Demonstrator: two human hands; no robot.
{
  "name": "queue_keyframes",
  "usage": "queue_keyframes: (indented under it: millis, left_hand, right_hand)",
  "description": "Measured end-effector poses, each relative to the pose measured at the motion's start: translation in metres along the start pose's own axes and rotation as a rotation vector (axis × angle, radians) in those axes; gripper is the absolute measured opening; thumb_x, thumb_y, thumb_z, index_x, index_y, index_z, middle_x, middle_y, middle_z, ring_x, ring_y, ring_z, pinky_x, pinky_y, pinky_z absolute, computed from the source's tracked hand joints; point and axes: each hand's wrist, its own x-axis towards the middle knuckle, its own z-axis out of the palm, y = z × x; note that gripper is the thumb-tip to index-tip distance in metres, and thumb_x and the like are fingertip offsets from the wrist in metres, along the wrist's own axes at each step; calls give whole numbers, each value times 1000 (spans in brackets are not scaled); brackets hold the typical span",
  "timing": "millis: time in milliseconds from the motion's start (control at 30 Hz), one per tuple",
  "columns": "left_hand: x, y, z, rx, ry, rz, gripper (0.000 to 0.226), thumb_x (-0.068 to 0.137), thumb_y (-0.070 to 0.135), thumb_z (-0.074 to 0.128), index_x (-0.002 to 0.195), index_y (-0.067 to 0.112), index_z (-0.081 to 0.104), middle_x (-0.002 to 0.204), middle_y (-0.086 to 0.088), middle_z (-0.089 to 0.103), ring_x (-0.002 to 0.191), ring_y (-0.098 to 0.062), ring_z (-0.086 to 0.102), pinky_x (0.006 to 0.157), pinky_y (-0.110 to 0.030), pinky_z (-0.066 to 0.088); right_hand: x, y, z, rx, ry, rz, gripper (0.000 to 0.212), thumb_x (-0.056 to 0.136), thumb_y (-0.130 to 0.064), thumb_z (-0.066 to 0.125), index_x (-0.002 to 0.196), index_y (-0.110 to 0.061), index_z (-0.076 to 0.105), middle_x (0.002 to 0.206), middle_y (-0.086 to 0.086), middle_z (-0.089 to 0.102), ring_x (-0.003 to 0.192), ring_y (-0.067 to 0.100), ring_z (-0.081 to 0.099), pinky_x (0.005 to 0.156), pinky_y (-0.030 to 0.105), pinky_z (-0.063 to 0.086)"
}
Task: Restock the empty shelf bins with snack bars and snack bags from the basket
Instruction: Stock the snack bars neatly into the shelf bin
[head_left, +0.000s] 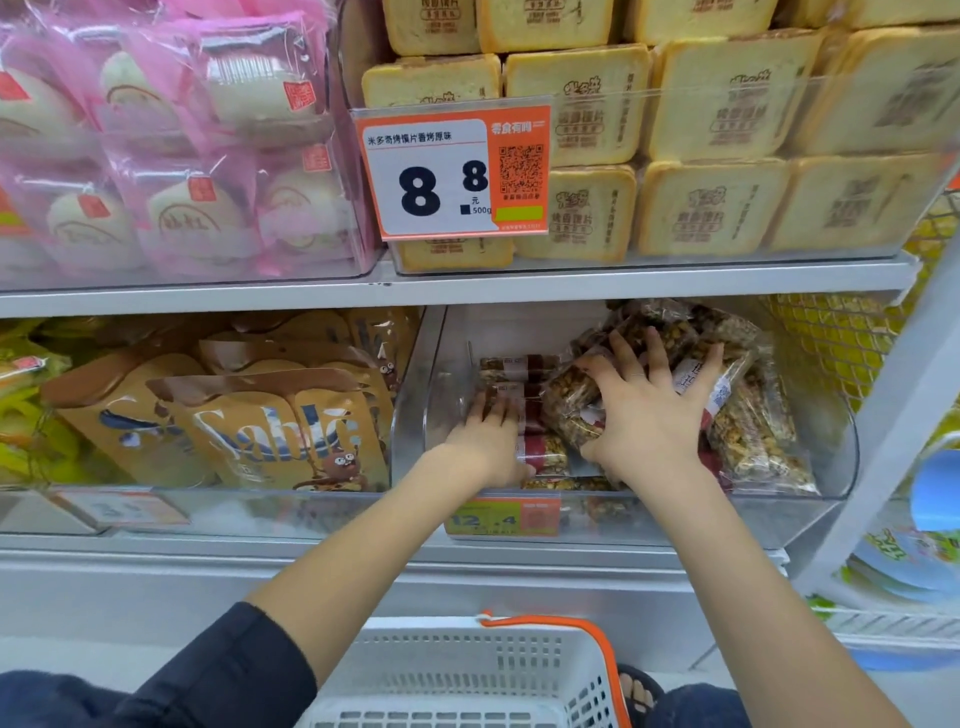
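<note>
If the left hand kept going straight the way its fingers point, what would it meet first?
Probably the red-banded snack bars stacked at the bin's left side; the left hand already lies on them. Behind them comes the clear bin back wall, though depth is unclear.

A dark navy sleeve (228, 670) at seven o'clock; thin ring (638, 375) on the right hand (649, 415); sandal (640, 686) at five o'clock.

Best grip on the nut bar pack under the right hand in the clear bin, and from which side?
Grip the nut bar pack across its short width near the front end, coming from the bin's open front and above. It lies tilted, leaning on other packs, and the right hand already spreads over it. The left hand rests on the flat bars beside it, closing off that side.
</note>
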Motion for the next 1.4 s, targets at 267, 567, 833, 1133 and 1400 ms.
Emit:
queue_keyframes:
  millis: [267,567,833,1133,1400]
  left_hand:
    - [9,-2,-2,40,-155,-2,96,89,64,40,150,10,-11,158,-10,-14,145,-31,-13,119,-48,5]
    - [-30,4,-27,-251,79,332,26,80,15,74,106,11,71,102,-2,70,86,-7,62,83,-21,51]
    - [-7,16,-14,29,-145,346,31,81,-9,46,104,0,65,82,-12,62,76,-31,53,66,-33,44]
    - [-16,-13,-27,-194,141,221,38,73,-13,48,90,20,40,90,-7,55,73,-22,50,57,-32,38]
    - [-24,-12,-25,-36,-205,335,45,95,42,49,138,31,46,142,1,45,127,-21,43,106,-34,36]
  right_hand:
    - [-3,6,-1,4,10,-56,75,71,-48,67,138,-41,34,159,-1,16,147,28,-1,102,69,-17]
    - [0,10,-4,13,10,-58,74,70,-46,69,137,-40,36,158,-1,18,147,28,0,103,68,-15]
    - [0,11,-3,34,22,-65,71,73,-46,66,137,-42,35,159,-2,17,147,26,-2,102,66,-20]
    - [1,12,-4,36,16,-72,73,70,-46,67,137,-41,38,158,-1,18,147,27,0,102,65,-21]
    - [-1,12,-3,23,19,-79,75,69,-49,68,137,-42,37,158,-2,18,147,26,0,99,63,-24]
